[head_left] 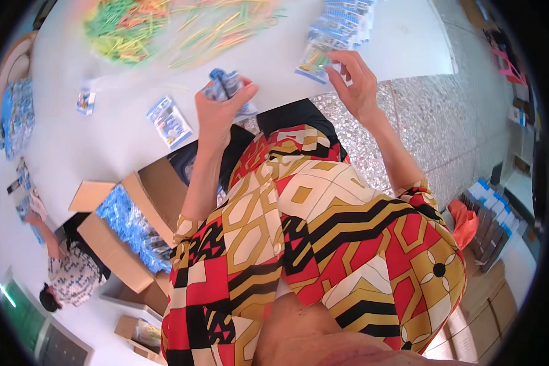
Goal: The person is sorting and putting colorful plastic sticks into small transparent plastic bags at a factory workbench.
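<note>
My left hand [216,113] is closed around a small bunch of blue-and-white printed packets [225,83] above the table's near edge. To the right, my right hand [358,91] has its thumb and forefinger apart, their tips at the edge of a clear-fronted packet [314,63] with green and yellow pieces inside. That packet lies at the near end of a row of overlapping blue-and-white packets [341,23]. A single packet [169,122] rests flat left of my left hand.
Loose green, yellow and orange plastic sticks [128,27] are heaped on the white table [402,55]. A small packet [86,102] lies farther left. An open cardboard box [116,250] of blue packets stands below the edge. Another person [73,274] sits at left.
</note>
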A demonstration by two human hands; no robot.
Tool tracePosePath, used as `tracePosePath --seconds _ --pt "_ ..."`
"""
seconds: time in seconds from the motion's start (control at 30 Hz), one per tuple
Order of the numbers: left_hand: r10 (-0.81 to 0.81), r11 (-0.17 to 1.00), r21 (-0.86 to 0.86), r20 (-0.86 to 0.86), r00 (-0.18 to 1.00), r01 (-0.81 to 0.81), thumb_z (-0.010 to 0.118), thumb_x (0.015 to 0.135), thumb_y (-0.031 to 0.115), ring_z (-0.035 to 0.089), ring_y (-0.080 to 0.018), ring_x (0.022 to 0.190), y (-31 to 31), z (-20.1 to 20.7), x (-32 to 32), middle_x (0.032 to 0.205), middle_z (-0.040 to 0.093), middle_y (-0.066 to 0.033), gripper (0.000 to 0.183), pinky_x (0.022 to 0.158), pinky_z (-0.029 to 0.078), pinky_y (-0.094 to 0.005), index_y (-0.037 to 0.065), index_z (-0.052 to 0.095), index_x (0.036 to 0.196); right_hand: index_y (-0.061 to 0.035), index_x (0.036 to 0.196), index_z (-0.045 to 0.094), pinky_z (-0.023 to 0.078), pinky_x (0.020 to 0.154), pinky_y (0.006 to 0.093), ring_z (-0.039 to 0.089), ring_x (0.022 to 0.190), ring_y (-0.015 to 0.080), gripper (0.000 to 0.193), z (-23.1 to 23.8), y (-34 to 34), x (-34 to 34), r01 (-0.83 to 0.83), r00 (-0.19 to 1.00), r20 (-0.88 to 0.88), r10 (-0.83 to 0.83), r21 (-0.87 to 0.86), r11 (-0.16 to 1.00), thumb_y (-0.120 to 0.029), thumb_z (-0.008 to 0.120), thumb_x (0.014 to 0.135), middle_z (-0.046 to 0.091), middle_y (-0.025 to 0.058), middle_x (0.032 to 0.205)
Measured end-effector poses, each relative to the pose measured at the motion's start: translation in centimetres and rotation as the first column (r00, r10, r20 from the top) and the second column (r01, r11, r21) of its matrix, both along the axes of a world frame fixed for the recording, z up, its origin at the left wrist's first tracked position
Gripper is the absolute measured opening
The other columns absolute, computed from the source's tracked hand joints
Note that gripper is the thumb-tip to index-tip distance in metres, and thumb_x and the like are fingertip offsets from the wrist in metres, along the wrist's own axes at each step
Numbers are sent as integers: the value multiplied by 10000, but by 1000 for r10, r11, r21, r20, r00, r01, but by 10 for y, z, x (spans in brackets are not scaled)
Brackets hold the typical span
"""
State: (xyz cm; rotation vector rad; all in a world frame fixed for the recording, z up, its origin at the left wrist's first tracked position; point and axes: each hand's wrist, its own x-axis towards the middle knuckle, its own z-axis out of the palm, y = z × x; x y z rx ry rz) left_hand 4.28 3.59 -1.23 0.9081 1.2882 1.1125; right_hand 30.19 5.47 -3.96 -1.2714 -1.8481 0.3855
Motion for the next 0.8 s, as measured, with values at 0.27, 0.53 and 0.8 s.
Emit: tracePosePath --seconds 0.27,0.53,0.8 --pt "-41 999 2 122 992 41 790 699 111 581 -70 671 0 0 4 774 639 -15 265 623 474 -208 25 629 890 -69 1080 589 410 596 210 481 665 65 289 49 14 -71 -406 900 -324 290 -386 828 -54 654 798 584 10 858" --pt "20 997 68 262 965 -39 737 773 142 616 -95 772 -4 5 -11 896 666 -39 304 720 507 -250 11 639 1028 -11 908 635 415 584 226 502 658 72 150 53 41 -103 -508 860 -235 452 -333 794 -110 680 804 585 28 751" --pt "71 994 55 362 929 -97 720 778 99 634 -117 799 -6 11 -24 928 672 -63 282 736 517 -275 10 642 1034 31 918 615 451 645 247 536 685 113 136 64 53 -109 -570 821 -156 549 -299 766 -91 607 859 607 66 786"
